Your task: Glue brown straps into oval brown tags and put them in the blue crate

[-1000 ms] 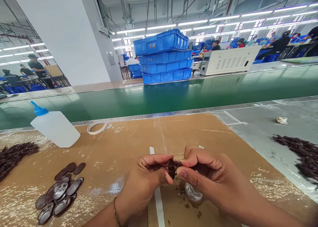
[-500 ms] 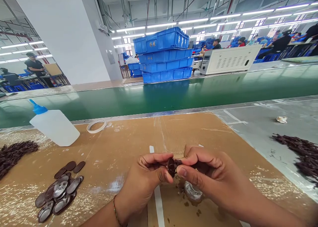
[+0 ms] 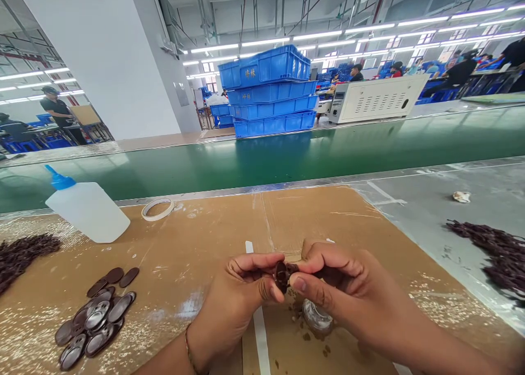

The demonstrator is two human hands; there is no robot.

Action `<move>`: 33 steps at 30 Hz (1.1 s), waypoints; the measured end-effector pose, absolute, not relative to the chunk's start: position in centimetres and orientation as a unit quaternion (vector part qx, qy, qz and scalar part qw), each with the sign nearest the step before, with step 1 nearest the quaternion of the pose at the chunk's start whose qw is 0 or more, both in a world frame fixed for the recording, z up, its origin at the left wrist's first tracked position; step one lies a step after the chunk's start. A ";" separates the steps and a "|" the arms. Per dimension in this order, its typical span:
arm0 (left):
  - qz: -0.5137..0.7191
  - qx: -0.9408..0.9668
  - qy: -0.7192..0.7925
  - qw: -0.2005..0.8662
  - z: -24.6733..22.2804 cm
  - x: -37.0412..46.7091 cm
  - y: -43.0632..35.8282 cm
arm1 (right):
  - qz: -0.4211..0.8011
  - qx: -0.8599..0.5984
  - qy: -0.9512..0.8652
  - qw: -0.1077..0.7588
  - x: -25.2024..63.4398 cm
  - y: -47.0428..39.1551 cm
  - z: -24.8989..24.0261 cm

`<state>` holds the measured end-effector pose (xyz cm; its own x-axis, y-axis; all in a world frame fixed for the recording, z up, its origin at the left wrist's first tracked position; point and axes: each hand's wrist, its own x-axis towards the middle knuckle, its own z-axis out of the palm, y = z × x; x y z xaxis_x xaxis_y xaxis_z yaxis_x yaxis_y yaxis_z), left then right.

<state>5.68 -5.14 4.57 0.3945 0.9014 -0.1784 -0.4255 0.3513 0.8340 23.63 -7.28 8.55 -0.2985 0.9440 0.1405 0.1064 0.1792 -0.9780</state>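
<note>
My left hand (image 3: 232, 296) pinches a dark brown oval piece (image 3: 281, 278) between thumb and fingertips, its face tilted on edge. On its right side, my right hand (image 3: 348, 290) grips a small dark brown piece (image 3: 292, 268) with thumb and index finger. The two pieces meet, though the fingers hide most of the small one and its kind is unclear. Just below the right hand stands a small clear glass container (image 3: 318, 316), partly covered by the thumb. Over to the left lies a pile of brown oval discs (image 3: 98, 315), some showing shiny metallic faces.
A white bottle with blue nozzle (image 3: 90, 211) leans near a tape roll (image 3: 157, 209). Dark brown knotted strips (image 3: 27, 257) lie at far left, with another heap (image 3: 492, 249) at right. Beyond the cardboard (image 3: 213, 227) runs a green belt (image 3: 197, 170), with stacked blue crates (image 3: 273, 123) behind.
The scene has shifted slightly left in view. Both hands keep nearly the same grip, with the oval piece and small piece still together.
</note>
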 end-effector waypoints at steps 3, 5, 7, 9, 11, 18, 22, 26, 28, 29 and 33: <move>0.441 0.365 0.327 0.752 4.5 5.6 -5.1 | 0.492 -0.400 -0.642 0.432 23.6 -7.3 8.6; 0.440 0.371 0.325 0.751 4.5 5.6 -5.1 | 0.493 -0.399 -0.641 0.432 23.6 -7.3 8.7; 0.439 0.372 0.324 0.751 4.4 5.6 -5.1 | 0.492 -0.402 -0.641 0.431 23.6 -7.3 8.7; 0.441 0.368 0.322 0.753 4.4 5.6 -5.1 | 0.488 -0.408 -0.642 0.428 23.6 -7.3 8.7; 0.441 0.367 0.319 0.754 4.4 5.6 -5.1 | 0.474 -0.413 -0.649 0.428 23.7 -7.3 8.6; 0.421 0.407 0.337 0.737 4.1 5.3 -5.1 | 0.414 -0.454 -0.668 0.420 24.0 -7.2 8.4; 0.412 0.421 0.339 0.734 4.0 5.2 -5.0 | 0.427 -0.471 -0.653 0.412 23.9 -7.2 9.0; 0.405 0.424 0.335 0.738 4.1 5.2 -5.1 | 0.441 -0.489 -0.631 0.409 24.0 -7.1 9.1; 0.404 0.427 0.334 0.737 4.1 5.2 -5.1 | 0.440 -0.492 -0.630 0.410 24.0 -7.0 9.0; 0.404 0.429 0.335 0.735 4.0 5.2 -5.0 | 0.440 -0.491 -0.630 0.410 24.1 -7.0 9.0; 0.404 0.432 0.342 0.730 4.0 5.2 -4.9 | 0.433 -0.495 -0.635 0.405 24.1 -7.0 8.8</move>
<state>5.23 -4.93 3.99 0.4403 0.8851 -0.1509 -0.2944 0.3011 0.9070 24.13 -6.99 8.78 -0.1823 0.9796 0.0851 0.2778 0.1343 -0.9512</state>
